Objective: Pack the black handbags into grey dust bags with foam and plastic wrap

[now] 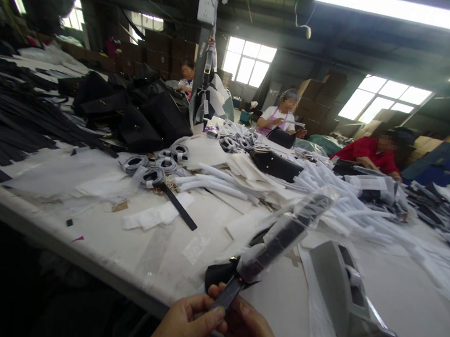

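Observation:
Near the front edge of the table, my left hand [186,326] pinches the bare lower end of a black strap [228,294] between thumb and fingers. My right hand [254,336] is curled around the same end from the other side, its fingertips partly hidden. The strap slants up and to the right, and its upper length is wrapped in a clear plastic sleeve [277,244]. Beside the strap's lower part lies a black leather piece [215,274], partly covered by it. A grey tape dispenser [332,297] stands on the table to the right of my hands.
Coiled straps in wrapping [161,167], a loose black strip [179,207] and white padding tubes [222,185] lie ahead. Black bags [143,117] are heaped behind, left of a post [203,47]. Several people, including one in red [358,152], sit across the table [132,250].

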A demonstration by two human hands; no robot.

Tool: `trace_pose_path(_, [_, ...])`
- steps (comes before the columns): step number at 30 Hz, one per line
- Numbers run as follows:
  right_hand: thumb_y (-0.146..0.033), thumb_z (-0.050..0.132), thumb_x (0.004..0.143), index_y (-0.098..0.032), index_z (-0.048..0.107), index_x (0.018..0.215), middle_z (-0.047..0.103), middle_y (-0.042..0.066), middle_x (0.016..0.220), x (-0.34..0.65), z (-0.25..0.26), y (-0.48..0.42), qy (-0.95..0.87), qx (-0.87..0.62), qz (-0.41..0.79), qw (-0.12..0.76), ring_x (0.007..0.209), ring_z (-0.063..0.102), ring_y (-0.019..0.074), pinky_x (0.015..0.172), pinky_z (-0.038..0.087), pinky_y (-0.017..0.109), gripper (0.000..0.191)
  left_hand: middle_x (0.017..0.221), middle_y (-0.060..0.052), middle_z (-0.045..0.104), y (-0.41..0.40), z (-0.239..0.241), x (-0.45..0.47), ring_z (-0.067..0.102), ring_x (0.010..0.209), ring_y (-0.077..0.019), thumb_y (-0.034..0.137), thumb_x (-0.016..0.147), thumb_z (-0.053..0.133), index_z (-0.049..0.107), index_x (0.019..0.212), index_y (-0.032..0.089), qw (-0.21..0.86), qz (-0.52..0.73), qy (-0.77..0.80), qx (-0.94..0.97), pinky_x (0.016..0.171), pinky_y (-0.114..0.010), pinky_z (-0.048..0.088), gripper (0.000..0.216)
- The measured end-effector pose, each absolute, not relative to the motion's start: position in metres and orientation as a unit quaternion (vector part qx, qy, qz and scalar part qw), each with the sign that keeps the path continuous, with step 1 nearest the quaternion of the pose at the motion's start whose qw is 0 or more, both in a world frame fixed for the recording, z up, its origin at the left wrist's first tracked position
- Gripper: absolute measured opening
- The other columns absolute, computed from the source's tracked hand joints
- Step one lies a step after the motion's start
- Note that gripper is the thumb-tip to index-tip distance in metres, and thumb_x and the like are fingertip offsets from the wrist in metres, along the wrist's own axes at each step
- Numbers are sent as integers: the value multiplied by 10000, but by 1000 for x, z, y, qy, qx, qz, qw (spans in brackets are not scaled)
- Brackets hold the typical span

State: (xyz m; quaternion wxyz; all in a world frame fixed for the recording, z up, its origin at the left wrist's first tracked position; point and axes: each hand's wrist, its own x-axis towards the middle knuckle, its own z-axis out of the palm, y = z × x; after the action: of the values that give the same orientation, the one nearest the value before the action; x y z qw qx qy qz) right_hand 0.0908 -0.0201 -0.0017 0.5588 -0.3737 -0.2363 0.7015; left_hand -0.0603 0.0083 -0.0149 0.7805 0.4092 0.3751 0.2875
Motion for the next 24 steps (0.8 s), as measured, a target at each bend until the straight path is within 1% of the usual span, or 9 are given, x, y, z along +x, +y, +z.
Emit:
trace_pose_path(4, [-484,825,707,-197,802,1007,754,150,1100,89,-6,-16,-260,-393,691,548,1060,683,325,952,501,436,416,396,94,425,8,-15,-60,231,298,-31,702,746,689,608,838,151,782,288,376,404,320,-183,116,564])
trace_pose_path(7, [-489,841,700,-208,801,1014,766,145,1056,87,-13,-14,-277,-417,672,545,1004,700,298,1029,449,453,424,404,93,433,8,-13,-60,228,306,-32,693,749,693,610,849,151,784,284,383,397,323,-180,127,557])
trace_pose_path(10, [-492,849,692,-222,797,1029,769,139,1047,87,-20,-14,-297,-441,648,546,1028,692,300,1086,389,487,435,406,92,434,8,-12,-60,243,305,-33,696,746,694,605,841,154,784,283,382,399,323,-178,136,557])
trace_pose_path(12, [-499,852,685,-223,797,1028,771,136,1038,88,-22,-15,-306,-456,633,546,1020,696,303,1098,374,504,444,405,91,436,8,-12,-59,248,304,-33,699,741,697,602,834,154,785,283,381,398,323,-179,136,561])
trace_pose_path(14, [-519,848,679,-210,802,1011,774,140,1023,88,-21,-15,-313,-474,618,544,989,706,303,1084,395,505,457,403,90,438,7,-12,-58,243,301,-33,701,741,697,604,837,150,784,283,382,399,322,-181,136,567])
trace_pose_path(16, [-542,848,664,-186,809,981,777,150,994,87,-17,-16,-321,-495,601,539,959,714,313,1034,451,493,478,420,84,458,6,-12,-55,248,302,-31,702,740,699,614,863,142,772,292,387,411,325,-183,145,580])
trace_pose_path(19, [-562,855,633,-163,819,914,784,149,926,84,-12,-17,-322,-535,569,536,940,717,329,944,526,448,489,472,68,495,3,-11,-50,327,332,-39,728,722,696,619,856,140,727,326,415,439,341,-180,188,608])
trace_pose_path(21, [-573,855,622,-163,822,890,786,140,892,81,-10,-17,-315,-554,550,540,927,719,334,919,543,440,491,470,67,486,0,-10,-47,374,359,-53,748,713,686,610,811,148,695,347,441,450,354,-182,216,613])
trace_pose_path(24, [-587,851,618,-163,818,914,786,135,896,78,-10,-17,-302,-558,547,546,927,718,340,940,530,470,518,445,68,479,-3,-10,-44,346,352,-54,755,726,666,606,795,156,674,360,459,453,360,-189,216,606])
